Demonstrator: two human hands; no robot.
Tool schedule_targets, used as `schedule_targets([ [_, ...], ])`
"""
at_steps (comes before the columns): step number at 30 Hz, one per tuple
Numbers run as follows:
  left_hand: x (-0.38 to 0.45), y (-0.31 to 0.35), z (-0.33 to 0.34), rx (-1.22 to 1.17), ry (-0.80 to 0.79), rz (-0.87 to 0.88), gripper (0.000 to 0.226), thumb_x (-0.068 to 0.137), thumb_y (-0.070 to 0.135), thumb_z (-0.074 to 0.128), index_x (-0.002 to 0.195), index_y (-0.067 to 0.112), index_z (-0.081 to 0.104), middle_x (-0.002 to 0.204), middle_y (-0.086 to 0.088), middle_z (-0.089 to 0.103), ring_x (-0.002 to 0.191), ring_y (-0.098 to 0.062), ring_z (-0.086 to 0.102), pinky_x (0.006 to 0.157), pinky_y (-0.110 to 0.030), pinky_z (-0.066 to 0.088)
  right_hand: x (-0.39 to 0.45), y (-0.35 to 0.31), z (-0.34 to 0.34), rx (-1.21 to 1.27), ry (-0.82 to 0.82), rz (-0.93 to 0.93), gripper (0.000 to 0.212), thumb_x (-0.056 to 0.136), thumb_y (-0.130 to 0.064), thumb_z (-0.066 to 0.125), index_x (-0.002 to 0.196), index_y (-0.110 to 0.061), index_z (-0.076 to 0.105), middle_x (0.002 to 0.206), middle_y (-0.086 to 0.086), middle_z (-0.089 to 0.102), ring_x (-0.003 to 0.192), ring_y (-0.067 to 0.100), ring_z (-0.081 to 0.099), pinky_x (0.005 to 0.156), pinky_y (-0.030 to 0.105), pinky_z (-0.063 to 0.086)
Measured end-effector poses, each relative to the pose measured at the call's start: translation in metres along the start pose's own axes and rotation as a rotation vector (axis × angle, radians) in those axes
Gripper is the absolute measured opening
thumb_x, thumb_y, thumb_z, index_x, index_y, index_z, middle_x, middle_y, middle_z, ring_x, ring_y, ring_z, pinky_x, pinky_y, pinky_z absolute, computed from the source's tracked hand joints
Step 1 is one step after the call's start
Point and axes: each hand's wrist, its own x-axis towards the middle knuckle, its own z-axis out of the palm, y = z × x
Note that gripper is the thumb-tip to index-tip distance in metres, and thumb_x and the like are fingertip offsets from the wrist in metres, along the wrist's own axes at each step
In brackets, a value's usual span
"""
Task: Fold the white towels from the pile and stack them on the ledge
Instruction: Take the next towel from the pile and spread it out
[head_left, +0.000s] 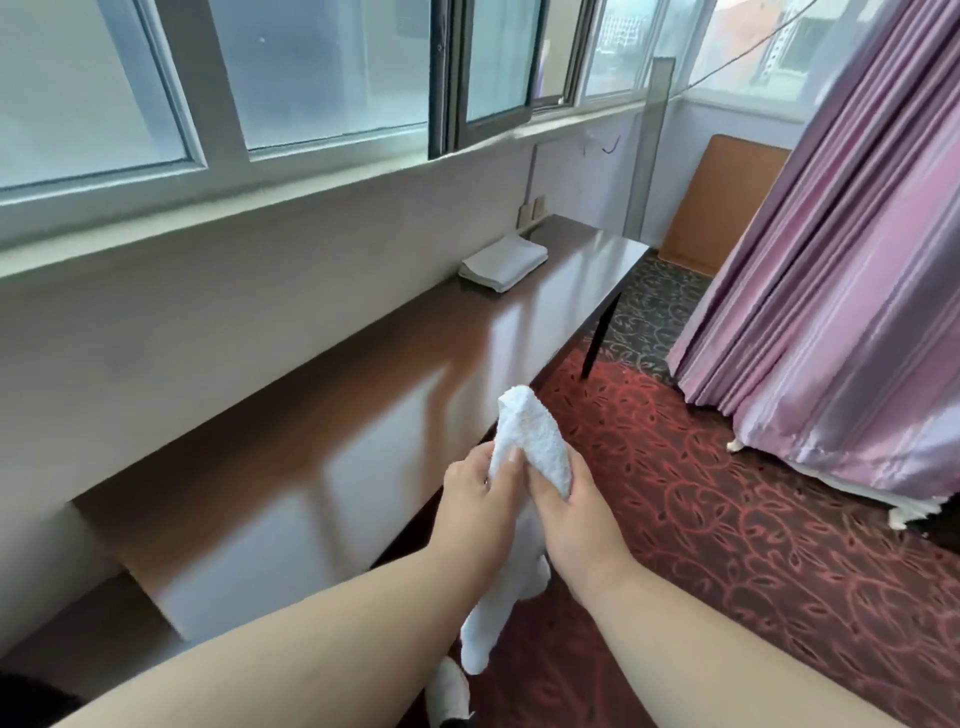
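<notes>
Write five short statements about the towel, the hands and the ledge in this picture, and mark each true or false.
1. Both hands grip one white towel. True: the left hand and the right hand pinch its upper end.
2. The towel lies flat on the ledge. False: it hangs from the hands, by the ledge's edge.
3. Folded towels sit at the ledge's far end. True.
4. The curtain is green. False: it is pink.
5. The floor is bare tile. False: a patterned red carpet covers it.

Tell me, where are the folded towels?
The folded towels sit at the far end of the brown ledge, against the wall under the window, beyond both hands.
</notes>
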Motion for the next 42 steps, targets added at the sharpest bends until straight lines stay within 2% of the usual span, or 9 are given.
schedule_targets([
  [5, 0.147, -0.002, 0.035, 0.012, -0.018, -0.111, 0.048, 0.081, 0.077, 0.030, 0.102, 0.045, 0.059, 0.094, 0.035, 0.064, 0.084, 0.017, 0.060, 0.069, -0.016, 0.043, 0.147, 0.005, -0.007, -0.081, 0.021, -0.014, 0.038, 0.083, -0.071, 0.055, 0.118, -0.055, 0.055, 0.124, -0.014, 0.063, 0.109, -0.004, 0.062, 0.093, 0.020, 0.049],
  [10, 0.280, 0.030, 0.061, -0.169, 0.026, -0.282, 0.060, 0.090, 0.072, 0.026, 0.103, 0.031, 0.068, 0.097, 0.010, 0.073, 0.096, -0.009, 0.066, 0.090, -0.032, 0.046, 0.273, -0.017, -0.033, -0.157, 0.084, -0.029, 0.039, 0.098, -0.046, 0.053, 0.133, -0.030, 0.055, 0.137, -0.005, 0.053, 0.118, 0.008, 0.055, 0.103, 0.029, 0.044],
  [15, 0.370, 0.044, 0.063, -0.499, -0.018, -0.559, 0.037, 0.092, 0.048, 0.059, 0.098, 0.015, 0.073, 0.095, -0.009, 0.076, 0.085, -0.024, 0.074, 0.084, -0.039, 0.056, 0.374, -0.031, -0.029, -0.210, 0.032, -0.076, 0.065, 0.097, -0.055, 0.046, 0.147, -0.014, 0.043, 0.152, -0.002, 0.039, 0.139, 0.013, 0.039, 0.118, 0.037, 0.031],
  [20, 0.439, 0.020, 0.028, -0.620, 0.043, -0.539, 0.056, 0.090, 0.055, 0.059, 0.120, 0.008, 0.068, 0.117, -0.015, 0.070, 0.111, -0.033, 0.066, 0.106, -0.051, 0.045, 0.469, -0.024, 0.012, -0.317, -0.259, -0.163, 0.063, 0.097, -0.061, 0.043, 0.147, -0.022, 0.041, 0.161, -0.008, 0.022, 0.143, 0.011, 0.031, 0.120, 0.034, 0.025],
  [27, 0.492, -0.047, -0.022, -0.707, 0.451, -0.696, 0.062, 0.086, 0.070, 0.052, 0.116, 0.019, 0.072, 0.111, -0.011, 0.073, 0.101, -0.029, 0.071, 0.094, -0.045, 0.053, 0.577, 0.013, 0.106, -0.616, -0.906, -0.093, 0.054, 0.099, -0.054, 0.043, 0.148, -0.033, 0.037, 0.156, 0.004, 0.032, 0.140, 0.025, 0.038, 0.110, 0.034, 0.033],
  [33, 0.458, -0.116, -0.044, -0.354, 0.887, -0.816, 0.072, 0.080, 0.023, 0.064, 0.147, 0.032, 0.039, 0.113, 0.012, 0.061, 0.096, -0.017, 0.068, 0.071, -0.032, 0.058, 0.599, 0.071, 0.133, -0.976, -1.325, 0.014, 0.073, 0.099, -0.050, 0.048, 0.159, -0.034, 0.010, 0.163, 0.006, 0.025, 0.144, 0.030, 0.034, 0.104, 0.032, 0.033],
  [37, 0.438, -0.135, -0.058, -0.226, 0.914, -0.887, 0.069, 0.085, 0.014, 0.068, 0.146, 0.027, 0.037, 0.103, 0.012, 0.057, 0.086, -0.013, 0.065, 0.062, -0.024, 0.051, 0.601, 0.094, 0.138, -0.998, -1.237, 0.167, 0.081, 0.096, -0.046, 0.056, 0.159, -0.023, 0.011, 0.161, 0.004, 0.026, 0.140, 0.029, 0.038, 0.101, 0.033, 0.039],
  [40, 0.432, -0.139, -0.074, -0.070, 0.816, -0.962, 0.061, 0.087, 0.017, 0.068, 0.142, 0.021, 0.043, 0.114, 0.004, 0.057, 0.085, -0.011, 0.059, 0.059, -0.017, 0.042, 0.603, 0.100, 0.151, -0.695, -0.843, 0.613, 0.088, 0.089, -0.036, 0.070, 0.154, -0.013, 0.016, 0.148, 0.008, 0.042, 0.113, 0.029, 0.050, 0.086, 0.036, 0.042],
  [42, 0.432, -0.138, -0.085, 0.034, 0.698, -1.045, 0.044, 0.085, 0.024, 0.069, 0.127, 0.018, 0.055, 0.107, 0.003, 0.062, 0.086, -0.015, 0.060, 0.061, -0.021, 0.044, 0.606, 0.106, 0.161, -0.541, -0.662, 0.817, 0.079, 0.088, -0.032, 0.072, 0.149, -0.007, 0.028, 0.146, 0.012, 0.046, 0.118, 0.030, 0.053, 0.099, 0.041, 0.046],
])
